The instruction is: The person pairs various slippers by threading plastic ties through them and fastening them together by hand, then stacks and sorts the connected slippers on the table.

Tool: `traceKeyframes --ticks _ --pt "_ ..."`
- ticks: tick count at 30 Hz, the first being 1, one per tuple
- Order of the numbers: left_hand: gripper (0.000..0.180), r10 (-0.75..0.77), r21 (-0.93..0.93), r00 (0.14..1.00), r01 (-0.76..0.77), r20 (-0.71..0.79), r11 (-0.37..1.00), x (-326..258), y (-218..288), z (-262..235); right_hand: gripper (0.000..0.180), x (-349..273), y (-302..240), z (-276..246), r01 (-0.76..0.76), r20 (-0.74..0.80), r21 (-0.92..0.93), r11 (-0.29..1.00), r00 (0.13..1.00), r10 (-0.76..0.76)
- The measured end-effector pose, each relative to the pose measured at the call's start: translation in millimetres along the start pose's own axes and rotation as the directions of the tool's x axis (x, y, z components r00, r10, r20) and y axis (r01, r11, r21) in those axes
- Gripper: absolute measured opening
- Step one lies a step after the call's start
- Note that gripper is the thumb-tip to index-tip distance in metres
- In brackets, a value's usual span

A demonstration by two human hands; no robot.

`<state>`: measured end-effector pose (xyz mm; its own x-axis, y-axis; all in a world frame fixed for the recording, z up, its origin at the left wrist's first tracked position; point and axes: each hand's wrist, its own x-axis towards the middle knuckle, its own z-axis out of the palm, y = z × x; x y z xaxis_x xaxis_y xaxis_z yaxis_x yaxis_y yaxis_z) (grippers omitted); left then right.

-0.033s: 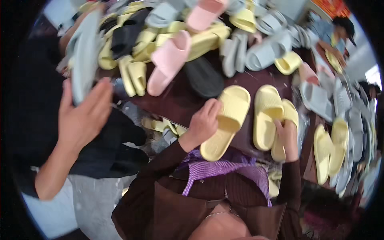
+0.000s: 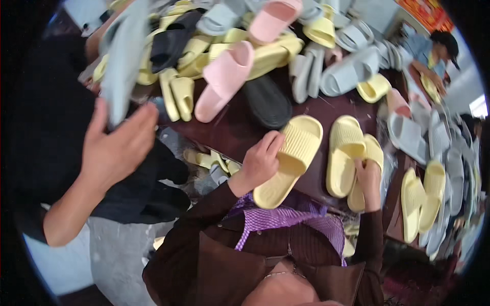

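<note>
My left hand (image 2: 261,160) grips the side of a pale yellow slipper (image 2: 291,155) that lies slanted on the dark brown table (image 2: 229,130). My right hand (image 2: 368,176) holds the heel end of another yellow slipper (image 2: 373,153), which overlaps a third yellow slipper (image 2: 344,153) lying beside it. Both my sleeves are brown, and a purple checked cloth (image 2: 286,219) hangs in front of my chest.
A heap of yellow, grey, pink (image 2: 227,76) and black (image 2: 265,102) slippers covers the far table. At left a co-worker's hand (image 2: 120,145) holds up a grey-blue slipper (image 2: 122,56). Another person (image 2: 434,48) works at the far right beside rows of grey and yellow slippers.
</note>
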<state>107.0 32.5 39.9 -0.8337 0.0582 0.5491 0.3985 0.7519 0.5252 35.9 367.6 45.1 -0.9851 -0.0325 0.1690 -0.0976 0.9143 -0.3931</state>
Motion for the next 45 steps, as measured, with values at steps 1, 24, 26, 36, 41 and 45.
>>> traceKeyframes --ticks 1,24,26,36,41,45 --pt "0.047 0.006 -0.015 1.000 -0.007 -0.013 1.000 -9 -2 -10 0.034 0 -1 7 0.034 -0.070 -0.084 0.996 0.997 -0.040" --pt "0.042 -0.054 0.308 0.998 0.047 0.012 0.950 -5 -113 -50 0.037 57 -76 63 0.111 -0.127 -0.010 0.994 0.986 -0.111" --pt "0.041 -0.046 0.315 0.999 0.047 -0.009 0.948 0 -122 -49 0.037 52 -76 68 0.068 -0.130 0.009 0.998 0.989 -0.066" --pt "0.042 -0.052 0.381 0.999 0.053 -0.014 0.923 28 -146 -34 0.040 46 -81 52 0.023 -0.035 0.064 0.998 0.999 -0.021" --pt "0.045 -0.087 0.441 0.996 0.080 -0.004 0.894 17 -131 -50 0.030 36 -76 43 0.132 -0.013 0.177 0.975 0.991 -0.132" --pt "0.043 -0.143 0.404 0.987 0.104 0.069 0.909 6 -83 -72 0.023 30 -68 40 0.113 -0.030 0.276 0.954 0.994 -0.109"
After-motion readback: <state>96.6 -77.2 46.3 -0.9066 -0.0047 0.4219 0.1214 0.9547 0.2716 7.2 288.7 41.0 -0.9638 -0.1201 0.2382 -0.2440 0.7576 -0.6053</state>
